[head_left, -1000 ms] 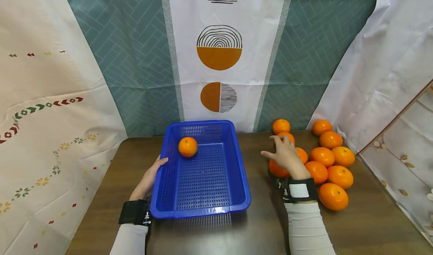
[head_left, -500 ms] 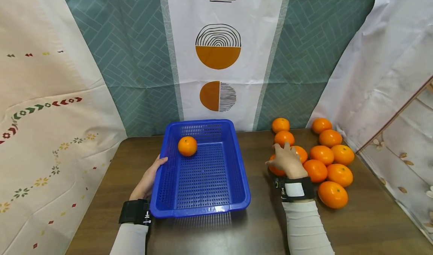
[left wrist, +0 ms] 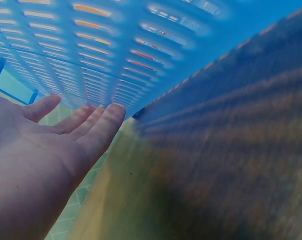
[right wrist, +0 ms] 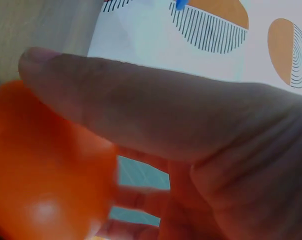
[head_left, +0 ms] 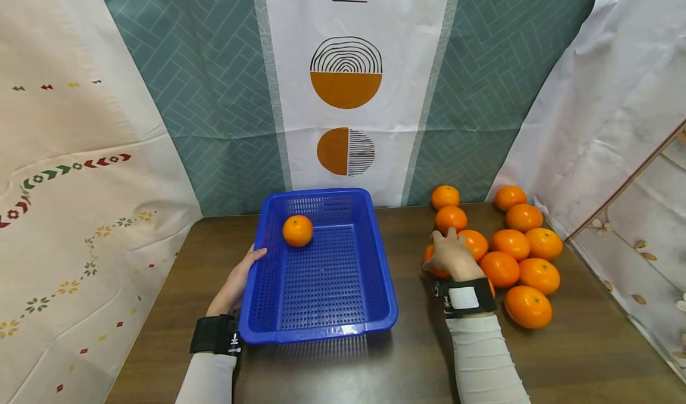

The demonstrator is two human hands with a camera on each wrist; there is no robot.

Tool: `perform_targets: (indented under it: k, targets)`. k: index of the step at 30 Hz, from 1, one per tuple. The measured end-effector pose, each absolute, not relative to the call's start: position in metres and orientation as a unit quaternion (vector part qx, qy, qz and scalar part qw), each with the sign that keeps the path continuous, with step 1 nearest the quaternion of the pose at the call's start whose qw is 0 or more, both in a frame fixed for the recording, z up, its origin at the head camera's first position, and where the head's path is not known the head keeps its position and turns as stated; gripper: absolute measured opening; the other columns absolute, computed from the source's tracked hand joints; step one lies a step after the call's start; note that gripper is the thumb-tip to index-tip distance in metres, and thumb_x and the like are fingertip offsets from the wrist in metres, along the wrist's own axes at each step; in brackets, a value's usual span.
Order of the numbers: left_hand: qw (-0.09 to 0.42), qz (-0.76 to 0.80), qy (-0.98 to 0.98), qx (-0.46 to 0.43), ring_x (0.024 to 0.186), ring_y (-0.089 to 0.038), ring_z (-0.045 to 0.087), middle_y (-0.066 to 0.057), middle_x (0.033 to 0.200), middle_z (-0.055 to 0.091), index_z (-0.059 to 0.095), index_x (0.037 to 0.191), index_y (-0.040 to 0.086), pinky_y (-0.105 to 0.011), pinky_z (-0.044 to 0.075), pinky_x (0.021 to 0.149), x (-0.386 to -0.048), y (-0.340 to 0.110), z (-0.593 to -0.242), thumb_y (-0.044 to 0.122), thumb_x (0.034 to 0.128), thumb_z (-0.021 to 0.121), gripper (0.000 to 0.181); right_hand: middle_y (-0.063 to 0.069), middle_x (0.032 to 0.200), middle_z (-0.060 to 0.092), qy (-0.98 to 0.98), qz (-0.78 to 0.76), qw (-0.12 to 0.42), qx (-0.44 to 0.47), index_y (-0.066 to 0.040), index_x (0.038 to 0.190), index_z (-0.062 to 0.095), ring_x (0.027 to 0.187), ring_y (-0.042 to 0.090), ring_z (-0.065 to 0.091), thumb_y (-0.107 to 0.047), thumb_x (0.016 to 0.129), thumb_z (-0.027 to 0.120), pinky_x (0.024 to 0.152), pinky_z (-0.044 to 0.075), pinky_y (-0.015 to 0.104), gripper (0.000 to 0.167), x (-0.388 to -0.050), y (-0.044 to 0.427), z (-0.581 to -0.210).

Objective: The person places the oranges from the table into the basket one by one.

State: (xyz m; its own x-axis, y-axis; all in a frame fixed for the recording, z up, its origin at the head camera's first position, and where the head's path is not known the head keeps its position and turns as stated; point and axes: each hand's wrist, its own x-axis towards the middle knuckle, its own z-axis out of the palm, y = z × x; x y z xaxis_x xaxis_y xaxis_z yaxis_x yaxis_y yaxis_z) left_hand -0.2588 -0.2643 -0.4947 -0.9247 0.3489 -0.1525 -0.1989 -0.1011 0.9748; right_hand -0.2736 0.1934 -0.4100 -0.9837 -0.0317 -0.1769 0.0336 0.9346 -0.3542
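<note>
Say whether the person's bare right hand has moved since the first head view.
Yes: the bare right hand has shifted toward the person, judged against the round orange fruit just beyond it, now more exposed.

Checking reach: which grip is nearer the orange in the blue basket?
Left. Left grip is at the basket's left rim, near that orange; right grip is outside the opposite rim, on another orange.

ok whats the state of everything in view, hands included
blue perforated basket: upright, open-topped
lone orange in basket: unpeeled, toward far left corner
right hand: gripping another orange, whether lifted unclear
other oranges on table: unpeeled, loose
left hand: touching basket's left rim, fingers straight
black wrist straps: fastened
printed cloth backdrop: hanging, creased
</note>
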Motion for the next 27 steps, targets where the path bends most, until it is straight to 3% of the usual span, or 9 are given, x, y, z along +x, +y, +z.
perform_targets:
  k: [11, 27]
  targets:
    - [0.181, 0.746, 0.638, 0.067, 0.125, -0.039, 0.051, -0.026, 0.161, 0.023, -0.001, 0.167, 0.033, -0.046, 0.054, 0.094, -0.259, -0.264, -0.496, 0.045, 0.1121, 0.036, 0.067, 0.038, 0.132, 0.043, 0.98, -0.167, 0.108, -0.02, 0.005, 0.138, 0.05, 0.122, 0.056, 0.038, -0.019, 0.08, 0.087, 0.099, 0.043, 0.064, 0.073, -0.28, 0.189, -0.42]
    - [0.181, 0.743, 0.64, 0.069, 0.122, -0.036, 0.052, -0.027, 0.16, 0.023, -0.002, 0.167, 0.032, -0.045, 0.054, 0.092, -0.259, -0.264, -0.497, 0.044, 0.1123, 0.035, 0.067, 0.034, 0.126, 0.045, 0.979, -0.167, 0.112, -0.04, 0.001, 0.137, 0.053, 0.109, 0.052, 0.046, -0.017, 0.079, 0.085, 0.092, 0.044, 0.063, 0.069, -0.29, 0.184, -0.435]
